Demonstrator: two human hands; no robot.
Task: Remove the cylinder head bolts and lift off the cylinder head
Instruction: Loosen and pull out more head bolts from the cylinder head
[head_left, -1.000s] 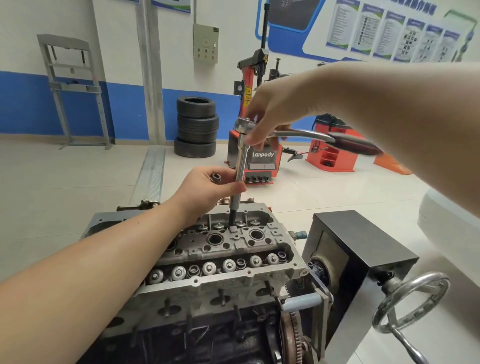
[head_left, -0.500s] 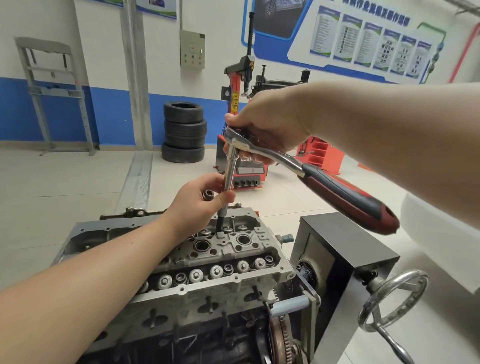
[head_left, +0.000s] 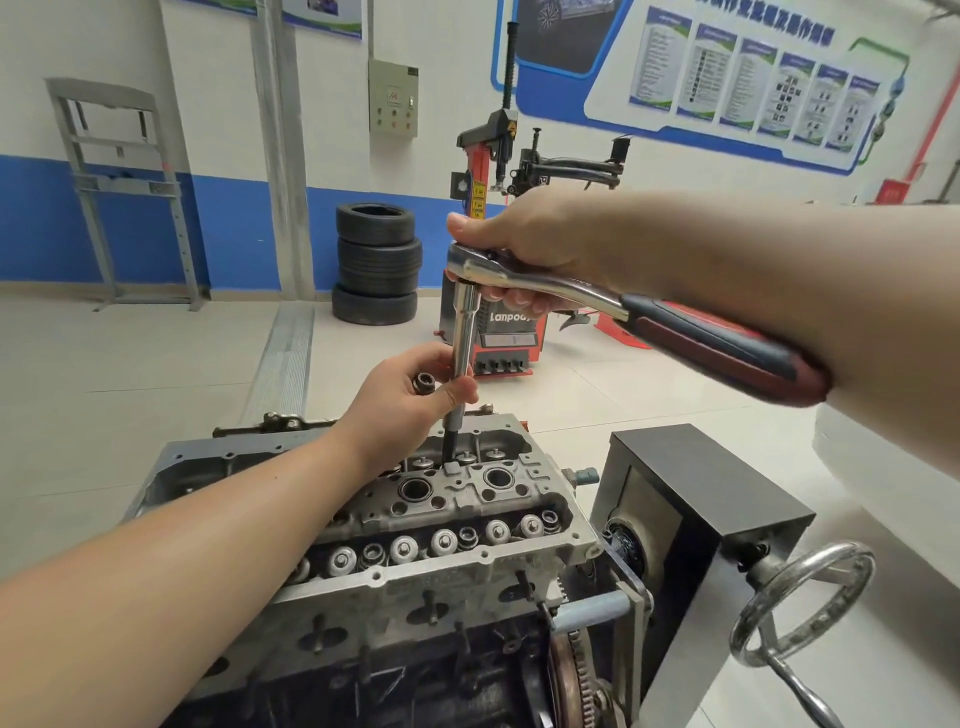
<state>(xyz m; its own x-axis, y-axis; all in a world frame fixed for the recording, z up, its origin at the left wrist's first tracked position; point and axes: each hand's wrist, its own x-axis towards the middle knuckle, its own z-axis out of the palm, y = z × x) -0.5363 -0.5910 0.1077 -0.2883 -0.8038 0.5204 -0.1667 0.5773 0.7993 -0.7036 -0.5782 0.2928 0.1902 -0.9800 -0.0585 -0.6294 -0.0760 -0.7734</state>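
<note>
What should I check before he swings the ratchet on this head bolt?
1. Bit seated in the bolt: cannot tell; the tip of the extension bar drops into a recess of the cylinder head.
2. Extension upright: ok, near vertical.
3. Left hand steadying the bar: ok, fingers pinch it low down.
4. Right hand placement: not ok for leverage; it grips the ratchet at its head, and the red handle is free.
5. Loose socket in the left hand: not ok, it could drop.
6. Swing path: ok, nothing near the handle.
</note>
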